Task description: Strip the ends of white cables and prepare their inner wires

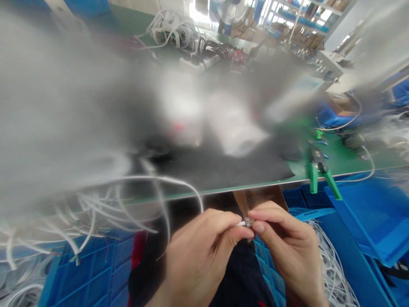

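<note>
Between thumb and forefinger, my left hand (204, 251) pinches a white cable (242, 223) close to its end. A small clear connector plug (248, 221) sits at that end. My right hand (287, 247) grips the plug with thumb and fingertips. The two hands nearly touch, in front of the table's edge and above my lap. Whether the wires are fully seated inside the plug is too small to make out. Green-handled crimping pliers (318, 164) lie at the table's right edge, their handles jutting past it.
White cables with stripped ends (118, 204) hang over the table edge at left. Blue crates (86, 264) stand below; one on the right holds coiled white cables (332, 264). Blurred pale objects (236, 119) rest on a black mat (204, 170). A power strip (198, 63) lies farther back.
</note>
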